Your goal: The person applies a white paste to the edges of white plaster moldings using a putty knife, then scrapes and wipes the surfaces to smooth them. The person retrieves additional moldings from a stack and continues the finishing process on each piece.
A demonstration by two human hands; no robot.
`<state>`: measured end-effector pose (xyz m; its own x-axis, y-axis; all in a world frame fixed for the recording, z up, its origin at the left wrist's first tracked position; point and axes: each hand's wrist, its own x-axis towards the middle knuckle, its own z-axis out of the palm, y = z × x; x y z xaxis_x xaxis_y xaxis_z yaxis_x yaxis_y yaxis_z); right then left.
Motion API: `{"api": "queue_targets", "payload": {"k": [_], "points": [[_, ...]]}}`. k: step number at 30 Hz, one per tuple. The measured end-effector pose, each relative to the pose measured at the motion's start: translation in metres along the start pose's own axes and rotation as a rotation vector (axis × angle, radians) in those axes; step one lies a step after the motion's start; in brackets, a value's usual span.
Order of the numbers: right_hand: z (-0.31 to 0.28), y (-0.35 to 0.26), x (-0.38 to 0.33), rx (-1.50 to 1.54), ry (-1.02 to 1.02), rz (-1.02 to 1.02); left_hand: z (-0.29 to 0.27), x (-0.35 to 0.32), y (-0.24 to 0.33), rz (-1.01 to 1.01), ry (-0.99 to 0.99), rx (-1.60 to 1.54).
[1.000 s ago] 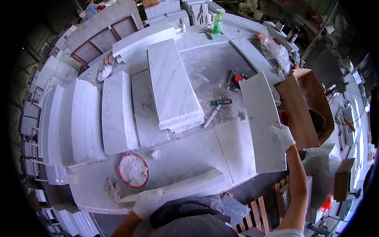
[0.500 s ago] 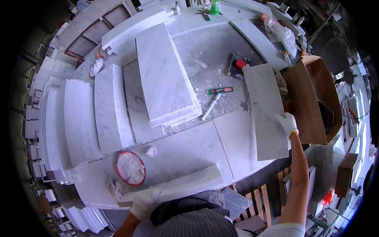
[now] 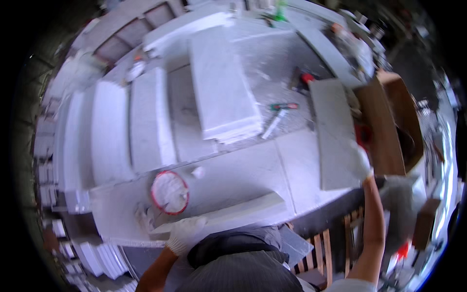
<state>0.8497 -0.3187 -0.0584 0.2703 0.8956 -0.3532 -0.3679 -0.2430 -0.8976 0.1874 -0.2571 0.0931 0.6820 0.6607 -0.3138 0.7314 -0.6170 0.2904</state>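
Note:
My left hand (image 3: 187,231), in a white knitted glove, grips a long marble strip (image 3: 248,212) near its left end, at the table's near edge close to my body. On the right, my gloved right hand (image 3: 361,164) is closed on the long edge of a flat marble slab (image 3: 335,138), near its front corner. That slab lies along the right side of the table, its near end reaching the front edge. Motion blurs the fingers of both hands. Just beyond the strip sits a round red-rimmed tub (image 3: 169,192) of white paste.
Stacked marble slabs (image 3: 224,87) stand mid-table, with several more rows (image 3: 112,131) leftward. A green-and-red cutter (image 3: 283,106) and a white stick-shaped marker (image 3: 275,123) lie right of the stack. A cardboard box (image 3: 384,126) adjoins the right slab. Wooden pallet slats (image 3: 318,253) show below.
The whole view has shifted and blurred, with the table's contents appearing further right. Both hands keep their places on the strip and the slab.

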Motion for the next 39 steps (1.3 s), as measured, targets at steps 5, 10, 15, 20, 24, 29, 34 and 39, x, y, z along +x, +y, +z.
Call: {"api": "queue_targets", "payload": {"k": [5, 10, 15, 20, 24, 29, 34, 39], "points": [[0.246, -0.019, -0.106, -1.369, -0.422, -0.394, 0.014, -0.009, -0.018, -0.017, -0.032, -0.029], [0.295, 0.038, -0.108, -1.044, -0.439, -0.427, 0.008, -0.015, -0.015, -0.001, 0.022, 0.022], [0.295, 0.048, -0.111, -0.875, -0.458, -0.285, -0.004, -0.034, -0.015, 0.031, 0.051, -0.094], [0.279, 0.06, -0.119, -0.841, -0.407, -0.304, -0.054, -0.09, -0.053, -0.146, 0.118, -0.226], [0.283, 0.065, -0.126, -0.82, -0.404, -0.253, -0.031, -0.164, -0.098, -0.305, 0.547, -0.223], [0.279, 0.068, -0.124, -0.785, -0.399, -0.243, 0.017, -0.175, -0.105, -0.365, 0.623, -0.02], [0.275, 0.073, -0.122, -0.75, -0.377, -0.213, 0.038, -0.152, -0.099, -0.16, 0.816, -0.14], [0.284, 0.07, -0.127, -0.772, -0.37, -0.234, 0.115, -0.162, -0.138, -0.042, 0.671, -0.613]]}}
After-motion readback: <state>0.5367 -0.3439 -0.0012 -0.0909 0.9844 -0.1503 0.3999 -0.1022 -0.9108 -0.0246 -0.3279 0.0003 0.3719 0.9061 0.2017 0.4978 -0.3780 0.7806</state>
